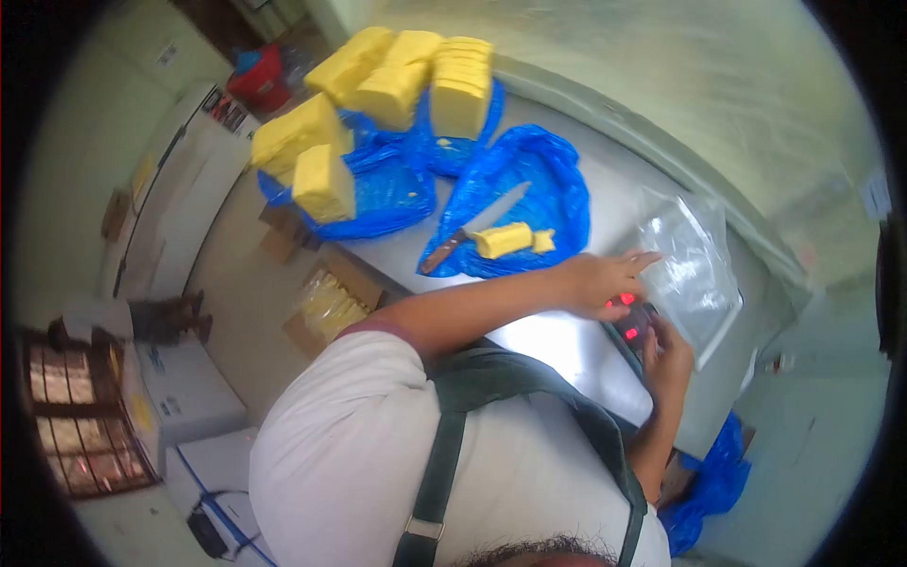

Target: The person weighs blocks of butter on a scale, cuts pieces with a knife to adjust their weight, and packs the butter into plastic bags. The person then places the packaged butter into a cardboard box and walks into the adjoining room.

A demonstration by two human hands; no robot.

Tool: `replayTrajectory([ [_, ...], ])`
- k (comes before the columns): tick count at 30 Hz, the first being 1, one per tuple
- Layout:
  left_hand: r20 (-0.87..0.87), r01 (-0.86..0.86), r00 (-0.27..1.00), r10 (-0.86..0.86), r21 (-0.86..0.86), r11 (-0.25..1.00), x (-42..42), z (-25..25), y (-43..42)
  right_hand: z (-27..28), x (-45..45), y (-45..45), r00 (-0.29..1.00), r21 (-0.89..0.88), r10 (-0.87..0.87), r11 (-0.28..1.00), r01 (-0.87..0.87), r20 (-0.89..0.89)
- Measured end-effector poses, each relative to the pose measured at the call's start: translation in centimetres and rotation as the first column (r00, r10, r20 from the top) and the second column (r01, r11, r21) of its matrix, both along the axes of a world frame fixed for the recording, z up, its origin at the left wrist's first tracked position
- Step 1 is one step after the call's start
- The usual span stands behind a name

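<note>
My left hand (609, 285) reaches over a dark device with red lit digits (635, 323), perhaps a digital scale. Its fingers are apart, one stretched towards a clear plastic bag (694, 269). At the device's right side, my right hand (669, 357) has its fingers curved round the edge; part of the grip is hidden. To the left, a blue plastic sheet (557, 194) bears a knife (496, 208) with a brown handle, a yellow butter-like block (504, 240) and a small yellow piece (543, 241).
Large yellow blocks (460, 99), some sliced, sit on blue plastic at the far left of the metal table (557, 354). Below it stands a cardboard box (331, 300) with wrapped yellow pieces. A blue bag (709, 482) lies at lower right. Another person (123, 321) is at far left.
</note>
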State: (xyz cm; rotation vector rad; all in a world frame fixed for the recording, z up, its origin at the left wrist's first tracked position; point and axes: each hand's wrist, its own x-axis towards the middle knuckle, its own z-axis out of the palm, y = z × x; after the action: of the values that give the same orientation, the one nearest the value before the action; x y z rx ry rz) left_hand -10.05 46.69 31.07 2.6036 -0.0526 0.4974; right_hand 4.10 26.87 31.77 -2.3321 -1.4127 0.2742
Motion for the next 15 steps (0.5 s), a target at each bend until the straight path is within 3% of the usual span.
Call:
replayTrajectory([
  [2,0.023,-0.134,0.988,0.151,-0.339,0.931,-6.7,0.3,1.4,1.5,-2.1,1.1,0.902,0.182,-0.010,0.978,0.098,-0.431],
  [3,0.076,-0.225,0.963,0.259,-0.301,0.927,-9.7,-1.7,2.6,2.1,-3.3,2.7,0.905,0.179,0.009,0.981,0.074,-0.425],
  [4,0.246,-0.227,0.915,0.321,-0.343,0.911,-12.8,-2.2,3.7,2.7,-4.7,4.6,0.882,0.328,0.146,0.944,0.011,-0.449],
  [5,0.073,-0.373,0.895,0.441,-0.421,0.827,-16.8,-0.8,3.9,3.2,-6.3,6.8,0.846,0.470,0.280,0.882,-0.039,-0.454],
  [6,-0.024,-0.498,0.832,0.554,-0.473,0.727,-20.1,-3.0,4.8,3.5,-8.5,9.9,0.758,0.481,0.339,0.876,-0.039,-0.557],
  [8,-0.092,-0.541,0.774,0.626,-0.611,0.578,-27.1,-5.0,6.1,3.9,-13.1,16.7,0.724,0.507,0.549,0.802,-0.316,-0.417],
  [9,-0.102,-0.528,0.702,0.704,-0.738,0.420,-30.1,-6.3,6.6,3.9,-15.9,19.7,0.694,0.485,0.605,0.775,-0.404,-0.389],
  [10,-0.132,-0.482,0.622,0.772,-0.841,0.244,-32.9,-7.3,6.7,3.2,-18.4,23.0,0.672,0.445,0.663,0.737,-0.509,-0.330],
  [12,0.084,-0.203,0.492,0.867,-0.957,0.209,-37.6,-2.6,7.2,2.4,-24.2,29.0,0.600,0.420,0.751,0.655,-0.628,-0.274],
  [14,0.374,0.156,0.446,0.813,-0.927,0.341,-42.2,1.1,7.6,2.2,-29.6,34.3,0.582,0.345,0.806,0.578,-0.740,-0.102],
  [15,0.518,0.346,0.492,0.700,-0.854,0.388,-44.3,3.5,7.6,1.8,-31.9,36.8,0.560,0.334,0.821,0.561,-0.757,-0.108],
])
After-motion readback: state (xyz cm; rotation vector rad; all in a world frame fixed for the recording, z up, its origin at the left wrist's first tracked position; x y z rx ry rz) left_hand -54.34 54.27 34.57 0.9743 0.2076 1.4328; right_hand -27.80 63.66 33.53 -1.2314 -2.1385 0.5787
